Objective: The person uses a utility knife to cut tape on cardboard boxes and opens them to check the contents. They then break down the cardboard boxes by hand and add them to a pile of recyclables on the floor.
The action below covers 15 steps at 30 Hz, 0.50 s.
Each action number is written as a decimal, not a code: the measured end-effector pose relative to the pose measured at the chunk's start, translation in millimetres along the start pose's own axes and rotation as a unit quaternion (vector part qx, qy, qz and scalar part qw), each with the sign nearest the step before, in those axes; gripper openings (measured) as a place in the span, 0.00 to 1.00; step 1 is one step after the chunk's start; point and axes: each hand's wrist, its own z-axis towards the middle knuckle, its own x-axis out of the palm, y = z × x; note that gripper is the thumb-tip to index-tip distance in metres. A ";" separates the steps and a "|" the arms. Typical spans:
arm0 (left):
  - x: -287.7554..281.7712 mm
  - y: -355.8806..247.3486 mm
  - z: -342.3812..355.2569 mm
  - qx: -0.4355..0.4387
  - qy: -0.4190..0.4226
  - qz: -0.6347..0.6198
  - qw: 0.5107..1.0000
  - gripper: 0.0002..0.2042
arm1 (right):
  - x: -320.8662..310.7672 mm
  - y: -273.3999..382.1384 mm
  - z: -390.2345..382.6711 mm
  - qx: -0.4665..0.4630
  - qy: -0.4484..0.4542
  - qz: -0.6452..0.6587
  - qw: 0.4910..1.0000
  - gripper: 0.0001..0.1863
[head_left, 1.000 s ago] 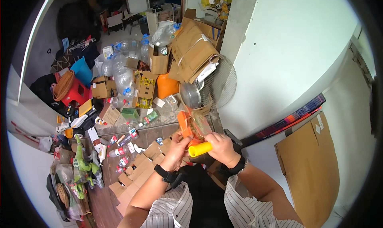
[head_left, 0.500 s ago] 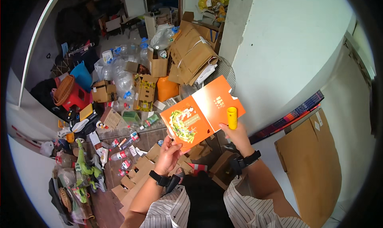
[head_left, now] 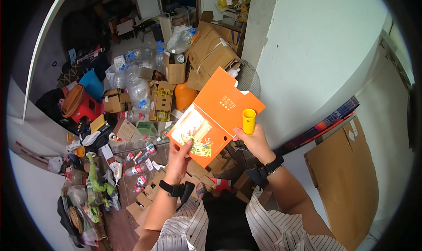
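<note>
An unfolded orange printed cardboard sleeve (head_left: 214,114) is held up in front of me, its lower panel bearing a green and white picture that catches glare. My left hand (head_left: 178,163) pinches the sleeve's lower left edge, thumb on the printed face. At the opposite side, my right hand (head_left: 256,143) is closed round a short yellow tube (head_left: 249,122) standing upright, while its thumb and finger touch the sleeve's lower right edge. The tube's round top end looks hollow. A torn notch shows along the sleeve's upper right edge.
Flattened cardboard (head_left: 147,198) and small drink bottles (head_left: 135,169) lie on the floor below. Large clear plastic bottles (head_left: 136,84), boxes (head_left: 174,68) and a red stool (head_left: 87,114) pile up beyond. A tall cardboard sheet (head_left: 345,176) leans at the right wall. Green toy dinosaur (head_left: 94,180) lies left.
The sleeve has turned clockwise, its upper panel swinging up, and its glare has shifted to the lower panel. My left thumb has moved onto the picture. The yellow tube has shifted slightly left and up.
</note>
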 end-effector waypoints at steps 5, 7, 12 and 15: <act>-15.2 -12.2 18.9 0.083 0.053 0.023 0.995 0.20 | -2.6 10.8 5.2 0.033 0.000 -0.002 0.999 0.08; -9.7 -12.5 16.6 0.153 0.019 0.033 0.987 0.19 | -5.3 11.1 4.5 0.042 -0.008 0.008 0.999 0.08; 9.1 -20.8 4.7 0.188 0.042 0.106 0.976 0.19 | -20.7 0.8 7.3 0.057 -0.037 0.051 0.996 0.08; 14.6 -14.7 5.9 0.201 0.068 0.121 0.970 0.21 | -28.7 -2.7 8.1 0.052 -0.050 0.062 0.995 0.08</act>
